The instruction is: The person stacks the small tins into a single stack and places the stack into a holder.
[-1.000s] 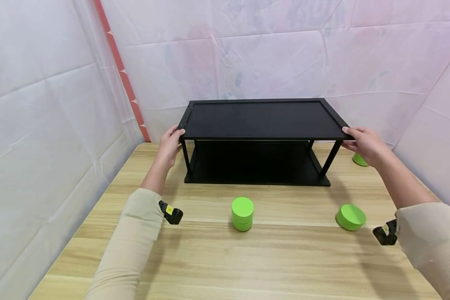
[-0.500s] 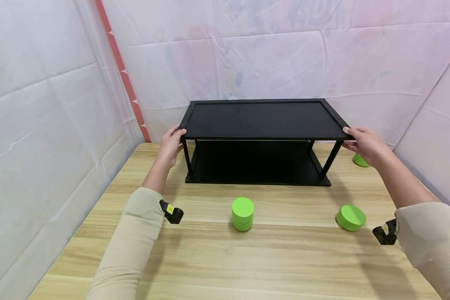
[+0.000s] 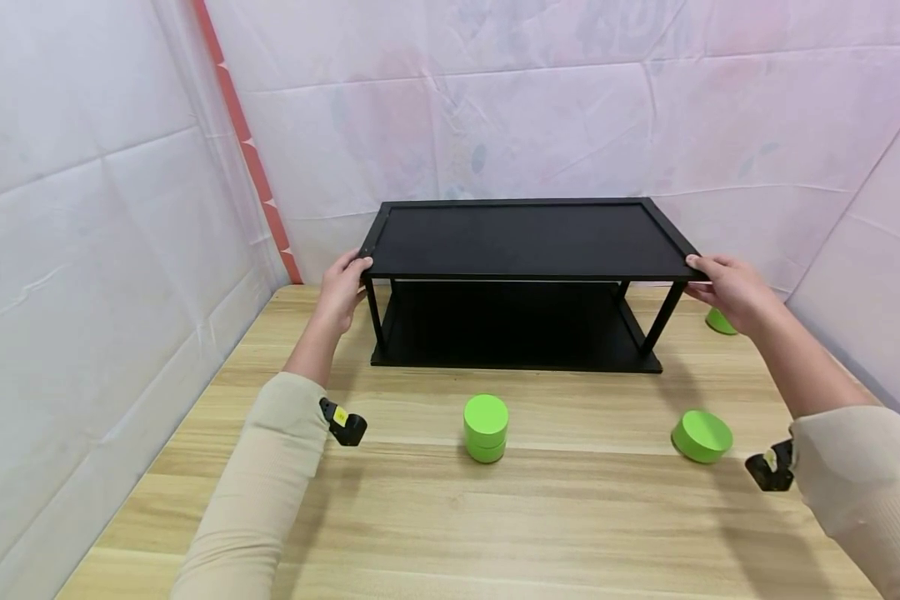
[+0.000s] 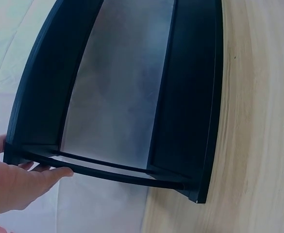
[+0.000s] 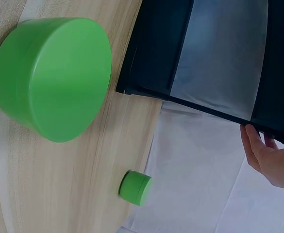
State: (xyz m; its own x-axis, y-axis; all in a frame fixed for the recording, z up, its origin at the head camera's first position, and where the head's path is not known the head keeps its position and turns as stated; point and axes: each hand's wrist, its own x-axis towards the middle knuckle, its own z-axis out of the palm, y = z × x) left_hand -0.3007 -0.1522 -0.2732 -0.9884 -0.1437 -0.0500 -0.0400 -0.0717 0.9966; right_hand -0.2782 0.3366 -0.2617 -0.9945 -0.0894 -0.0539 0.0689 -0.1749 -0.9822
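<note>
A black two-tier rack (image 3: 525, 240) stands at the back of the wooden table, its lower board (image 3: 517, 329) joined to the top one by thin posts. My left hand (image 3: 339, 287) grips the top board's left front corner, thumb above and fingers beneath. At the opposite corner, my right hand (image 3: 733, 287) holds the board the same way. In the left wrist view, the left thumb lies along a post of the rack (image 4: 190, 97). The right wrist view has the right hand (image 5: 275, 162) on the board's edge, fingers partly hidden behind it.
In front of the rack stands a green round box (image 3: 485, 425) with a lid seam. A wider green round box (image 3: 702, 435) sits to the right. Behind my right wrist a third green box (image 3: 722, 322) is partly hidden. White sheeting (image 3: 532, 125) hangs behind the table.
</note>
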